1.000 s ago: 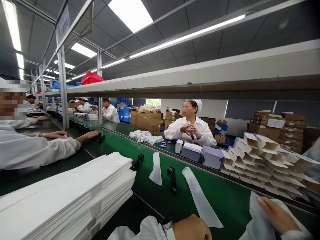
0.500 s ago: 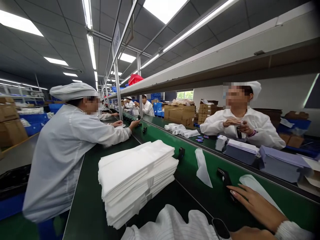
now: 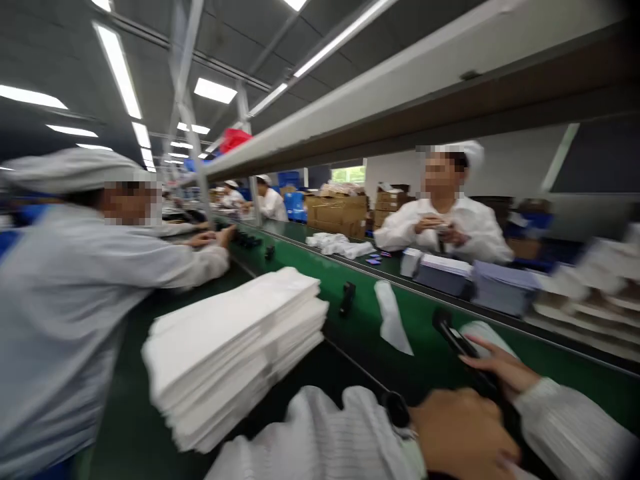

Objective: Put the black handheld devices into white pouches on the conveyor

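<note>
At the lower right, my right hand [image 3: 507, 370] has its thumb and fingers around a black handheld device [image 3: 457, 340], which is tilted over the green belt. My left hand [image 3: 463, 427] is just below and nearer to me, back of the hand up, with a dark watch [image 3: 397, 408] at the wrist. Its fingers point down and are blurred and hidden; something white shows by them at the bottom edge. Behind my right hand lies a white translucent sleeve [image 3: 487, 333]. Another white sleeve [image 3: 393, 317] rests on the belt farther left.
A tall stack of folded white sheets [image 3: 235, 353] stands on the dark table left of my hands. Another black device [image 3: 347, 299] is on the green belt [image 3: 305, 270]. Grey boxes [image 3: 505, 287] line the far side. Co-workers [image 3: 443, 213] sit opposite and at left [image 3: 100, 287]. A shelf [image 3: 350, 100] hangs overhead.
The view has swung right and blurs. My right hand has gone from touching the black device to gripping it, and the device is raised. My left hand has come farther into view.
</note>
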`<state>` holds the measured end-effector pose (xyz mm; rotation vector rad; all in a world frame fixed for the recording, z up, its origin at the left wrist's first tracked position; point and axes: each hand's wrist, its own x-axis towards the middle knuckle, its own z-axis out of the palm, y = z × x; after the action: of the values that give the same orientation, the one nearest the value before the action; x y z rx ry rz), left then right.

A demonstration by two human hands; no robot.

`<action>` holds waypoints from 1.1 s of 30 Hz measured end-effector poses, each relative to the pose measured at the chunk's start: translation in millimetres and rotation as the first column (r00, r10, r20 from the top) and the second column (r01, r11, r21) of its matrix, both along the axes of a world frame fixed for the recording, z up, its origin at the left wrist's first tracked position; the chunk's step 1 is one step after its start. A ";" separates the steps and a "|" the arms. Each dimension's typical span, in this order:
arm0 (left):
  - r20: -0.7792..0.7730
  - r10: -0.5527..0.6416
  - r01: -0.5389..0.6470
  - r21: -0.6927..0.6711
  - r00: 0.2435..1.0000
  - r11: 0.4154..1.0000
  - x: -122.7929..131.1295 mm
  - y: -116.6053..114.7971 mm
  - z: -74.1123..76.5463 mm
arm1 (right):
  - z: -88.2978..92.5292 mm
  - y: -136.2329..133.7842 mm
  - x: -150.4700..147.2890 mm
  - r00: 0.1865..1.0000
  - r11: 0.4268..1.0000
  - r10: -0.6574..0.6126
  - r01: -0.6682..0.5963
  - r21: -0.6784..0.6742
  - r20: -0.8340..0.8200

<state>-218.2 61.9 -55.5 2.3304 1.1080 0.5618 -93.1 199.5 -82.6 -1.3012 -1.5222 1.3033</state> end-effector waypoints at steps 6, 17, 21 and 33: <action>-0.121 0.018 0.007 0.202 0.993 0.979 -9.3 -1.2 19.8 | 74.6 -61.5 33.9 0.869 0.990 0.106 -0.137 -0.029 -0.484; -0.119 0.007 0.027 0.275 0.993 0.961 -1.6 -10.8 25.7 | 76.4 -98.1 23.3 0.883 0.959 -0.146 0.238 0.156 -0.447; -0.117 -0.010 0.043 0.280 0.993 0.959 0.0 -9.8 24.6 | 78.8 -99.2 18.2 0.829 0.898 -0.276 0.403 0.176 -0.487; 0.296 0.118 -0.117 -0.022 0.948 0.993 2.9 -6.7 28.0 | 65.8 -94.0 17.1 0.888 0.941 -0.129 0.249 0.227 -0.441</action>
<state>-215.3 55.2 -27.5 2.0969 1.1049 0.9191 -76.0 105.5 -16.8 -0.8917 -1.1863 1.1067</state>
